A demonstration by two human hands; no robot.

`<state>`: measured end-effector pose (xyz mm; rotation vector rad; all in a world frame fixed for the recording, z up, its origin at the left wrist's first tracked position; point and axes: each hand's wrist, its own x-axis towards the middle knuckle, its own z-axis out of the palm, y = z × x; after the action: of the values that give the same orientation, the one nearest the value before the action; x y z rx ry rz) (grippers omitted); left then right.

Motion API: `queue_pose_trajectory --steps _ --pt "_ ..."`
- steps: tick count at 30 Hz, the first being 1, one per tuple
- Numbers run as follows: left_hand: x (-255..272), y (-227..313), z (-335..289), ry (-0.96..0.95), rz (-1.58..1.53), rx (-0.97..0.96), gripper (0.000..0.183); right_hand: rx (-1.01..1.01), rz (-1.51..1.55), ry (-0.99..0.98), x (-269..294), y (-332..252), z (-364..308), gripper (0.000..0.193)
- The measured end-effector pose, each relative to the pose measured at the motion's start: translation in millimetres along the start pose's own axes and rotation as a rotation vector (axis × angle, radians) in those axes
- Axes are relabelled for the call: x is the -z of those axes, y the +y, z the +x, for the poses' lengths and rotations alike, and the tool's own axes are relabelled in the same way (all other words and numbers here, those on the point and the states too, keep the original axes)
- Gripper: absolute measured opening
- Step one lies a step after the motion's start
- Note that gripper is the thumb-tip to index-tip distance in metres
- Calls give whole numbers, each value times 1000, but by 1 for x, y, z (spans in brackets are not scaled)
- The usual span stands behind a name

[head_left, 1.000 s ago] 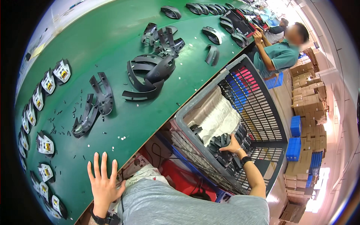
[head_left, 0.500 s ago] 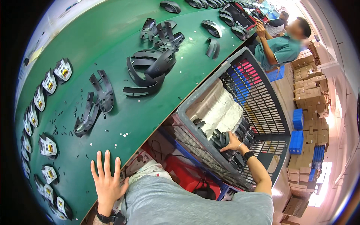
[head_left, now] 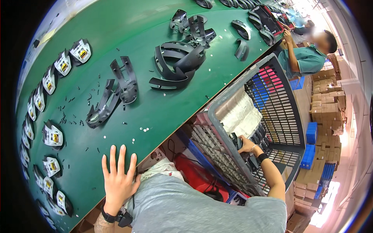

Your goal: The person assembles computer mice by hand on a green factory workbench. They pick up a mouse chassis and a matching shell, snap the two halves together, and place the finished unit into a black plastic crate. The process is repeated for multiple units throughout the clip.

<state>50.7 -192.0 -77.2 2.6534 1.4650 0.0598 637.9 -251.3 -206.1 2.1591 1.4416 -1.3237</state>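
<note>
My left hand (head_left: 119,181) lies flat on the green table (head_left: 124,161) near its front edge, fingers spread and holding nothing. My right hand (head_left: 246,145) reaches down into a grey plastic basket (head_left: 216,116), its thumb and fingers around a black plastic shell (head_left: 234,140); the fingertips are partly hidden. More black shells (head_left: 259,136) are packed in the basket beside that hand, next to a crumpled whitish sheet (head_left: 243,116). Beyond my left hand, two forked black plastic pieces (head_left: 126,81) rest on the table.
A pile of curved black pieces (head_left: 178,62) occupies the table's middle. Rows of black-and-white mouse-like shells (head_left: 52,135) line the left side, with small black bits scattered nearby. A co-worker (head_left: 307,60) is at the far right, near cartons (head_left: 326,108) and blue crates (head_left: 308,156).
The view has shifted, so the table and basket appear farther right. Inside the basket, my right hand has closed its thumb and fingers around a shell. My left hand stays flat.
</note>
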Motion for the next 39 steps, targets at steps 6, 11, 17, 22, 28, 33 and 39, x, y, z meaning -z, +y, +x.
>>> queue_pose_trajectory --steps 6,11,17,22,28,33,39 --pt "0 -1 0 -12 -27 27 64 -87 83 104 10 2 -16 109" --pt "-2 0 -2 5 2 4 77 -164 379 -219 15 -32 -39 111" --pt "-2 -4 -2 2 -8 -3 75 229 96 3 -50 14 -4 95" --pt "-2 -3 -1 14 -8 0 73 101 206 -170 -48 -2 -7 88" --pt "-4 -4 -2 27 -23 1 71 -113 382 -304 -15 -76 -33 83" --pt "-4 -5 -3 24 -30 3 69 -106 377 -325 -9 -72 -38 83" --pt "-5 -5 -4 43 -26 4 66 -98 362 -344 -6 -76 -36 83"
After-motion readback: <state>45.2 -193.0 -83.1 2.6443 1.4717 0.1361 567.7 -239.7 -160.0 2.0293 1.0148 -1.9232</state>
